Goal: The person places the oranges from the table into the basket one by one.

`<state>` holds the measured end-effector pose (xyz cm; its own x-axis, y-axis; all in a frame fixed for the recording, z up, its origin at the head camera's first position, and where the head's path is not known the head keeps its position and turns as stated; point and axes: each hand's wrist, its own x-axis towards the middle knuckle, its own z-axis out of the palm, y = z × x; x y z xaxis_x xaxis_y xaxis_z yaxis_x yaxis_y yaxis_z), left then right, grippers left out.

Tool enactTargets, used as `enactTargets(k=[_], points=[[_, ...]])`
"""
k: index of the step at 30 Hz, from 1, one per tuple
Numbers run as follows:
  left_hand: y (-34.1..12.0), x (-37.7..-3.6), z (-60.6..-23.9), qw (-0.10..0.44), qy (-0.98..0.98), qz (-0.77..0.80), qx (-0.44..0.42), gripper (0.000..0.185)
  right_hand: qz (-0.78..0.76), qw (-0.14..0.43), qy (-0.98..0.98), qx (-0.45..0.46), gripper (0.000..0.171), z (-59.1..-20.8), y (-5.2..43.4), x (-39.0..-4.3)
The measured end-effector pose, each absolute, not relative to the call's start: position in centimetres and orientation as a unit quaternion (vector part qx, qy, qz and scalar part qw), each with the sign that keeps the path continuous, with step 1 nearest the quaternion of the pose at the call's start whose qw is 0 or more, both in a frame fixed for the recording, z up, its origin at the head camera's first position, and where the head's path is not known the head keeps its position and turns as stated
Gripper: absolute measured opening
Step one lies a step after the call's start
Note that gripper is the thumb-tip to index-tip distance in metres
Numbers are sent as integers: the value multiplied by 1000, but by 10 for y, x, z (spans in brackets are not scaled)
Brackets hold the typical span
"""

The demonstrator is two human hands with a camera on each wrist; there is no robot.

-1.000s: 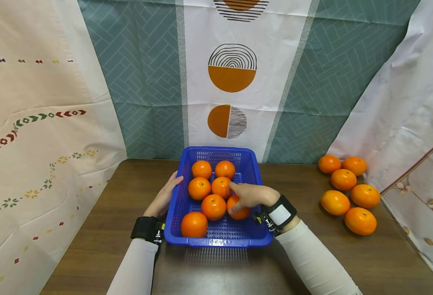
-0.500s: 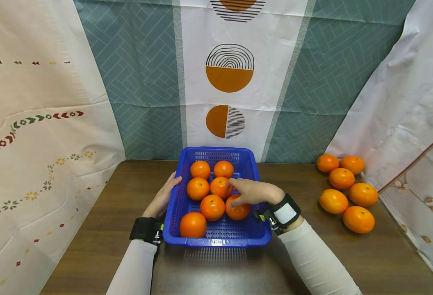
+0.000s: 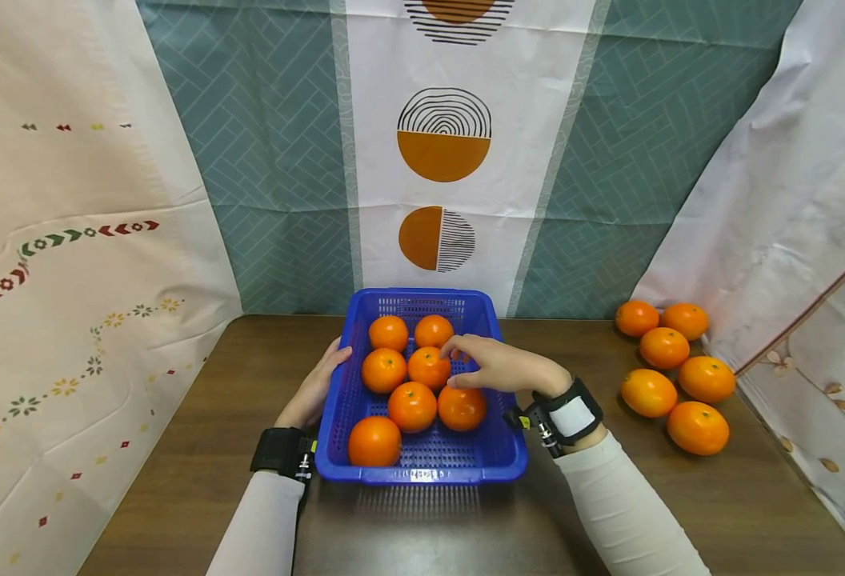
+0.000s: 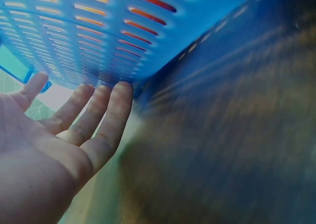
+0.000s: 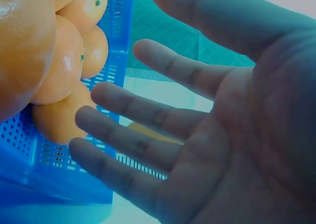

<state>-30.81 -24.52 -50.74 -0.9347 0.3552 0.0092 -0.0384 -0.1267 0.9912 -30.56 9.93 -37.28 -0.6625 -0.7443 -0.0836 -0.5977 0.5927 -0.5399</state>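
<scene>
seven oranges (image 3: 412, 406) loose in the basket (image 3: 466, 476), six other oranges (image 3: 663, 347) on the table (image 3: 199, 448): rolling looks like the main risk
right hand (image 3: 505, 368) hangs over the basket's right side, fingers spread wide, holding nothing; whether a tip touches the near right orange (image 3: 462, 412) cannot be told. left hand (image 3: 314, 390) has fingers nearly straight, tips against the outer left wall (image 4: 114, 17). if the right fingers dip or sweep sideways, they could knock that orange into its neighbours. too hard a push from the left could slide the basket. the six sit close, so a nudge to one could start others rolling.
</scene>
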Motion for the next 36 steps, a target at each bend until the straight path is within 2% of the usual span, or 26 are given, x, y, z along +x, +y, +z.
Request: enactTargets(k=[21,36], points=[[-245,-307,-507,129,646,742,125,63,-348,26,866,-359,26,-365,124,-311],[-245,-307,-507,131,640,747,120,61,-356,-26,884,-302,28,-367,157,-316]])
